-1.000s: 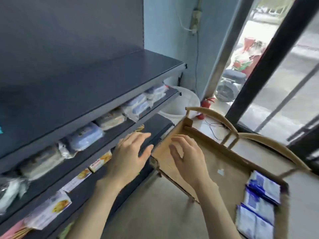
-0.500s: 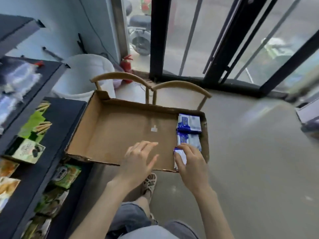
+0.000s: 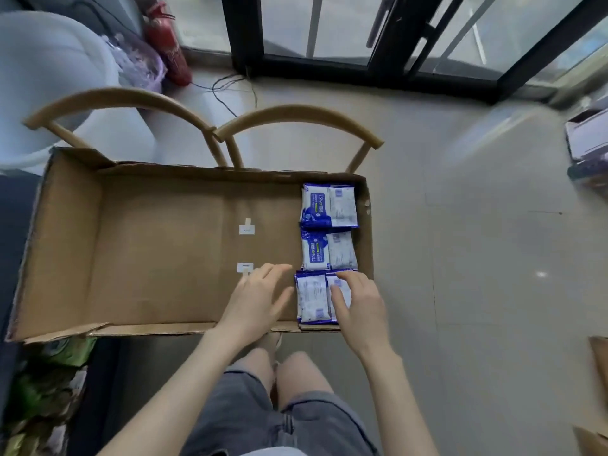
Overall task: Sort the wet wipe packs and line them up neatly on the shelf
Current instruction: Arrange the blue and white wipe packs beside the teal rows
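Blue and white wet wipe packs lie in a column at the right end of an open cardboard box [image 3: 69,245]: a far pair [image 3: 329,205], a middle pair [image 3: 329,250] and a near pair [image 3: 312,297]. My right hand [image 3: 360,304] lies on the right pack of the near pair, fingers bent over its top edge. My left hand [image 3: 258,299] hovers flat, fingers spread, over the bare box floor just left of that pair. The shelf is out of view.
The box rests on two wooden chairs [image 3: 296,120]. A white tub [image 3: 49,77] and a red fire extinguisher [image 3: 167,44] stand at the back left by glass doors. Green snack packs [image 3: 49,383] sit at the lower left. More boxes [image 3: 589,136] lie at the right.
The view has swung from the shelf round and down to the box. Both hands moved from the box's left end to its right end, and my right hand came to lie on the near packs.
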`<state>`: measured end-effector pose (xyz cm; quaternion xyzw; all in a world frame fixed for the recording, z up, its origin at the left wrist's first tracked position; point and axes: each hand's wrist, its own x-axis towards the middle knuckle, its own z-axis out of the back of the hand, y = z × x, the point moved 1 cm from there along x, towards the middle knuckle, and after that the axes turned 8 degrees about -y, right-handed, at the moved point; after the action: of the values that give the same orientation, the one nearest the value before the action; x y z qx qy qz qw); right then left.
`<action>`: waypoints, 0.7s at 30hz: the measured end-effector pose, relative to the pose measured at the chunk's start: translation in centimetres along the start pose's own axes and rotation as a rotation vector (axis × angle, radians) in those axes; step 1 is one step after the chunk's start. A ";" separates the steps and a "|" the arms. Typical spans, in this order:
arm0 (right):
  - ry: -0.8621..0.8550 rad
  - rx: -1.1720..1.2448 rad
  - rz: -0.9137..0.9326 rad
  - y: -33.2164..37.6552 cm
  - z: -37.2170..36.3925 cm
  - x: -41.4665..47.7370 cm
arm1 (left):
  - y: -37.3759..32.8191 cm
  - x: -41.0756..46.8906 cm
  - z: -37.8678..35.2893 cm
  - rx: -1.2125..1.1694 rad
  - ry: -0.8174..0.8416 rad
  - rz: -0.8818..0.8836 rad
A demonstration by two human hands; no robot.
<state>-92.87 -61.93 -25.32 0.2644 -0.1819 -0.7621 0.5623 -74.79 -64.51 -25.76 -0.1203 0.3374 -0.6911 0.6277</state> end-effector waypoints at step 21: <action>0.565 -0.138 -0.138 -21.0 -14.4 12.0 | 6.5 7.3 -26.9 -0.324 -0.085 1.021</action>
<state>-102.87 -66.75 -51.23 0.4392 0.0525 -0.7053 0.5539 -86.85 -62.86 -51.67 -0.0638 0.4295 -0.2316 0.8705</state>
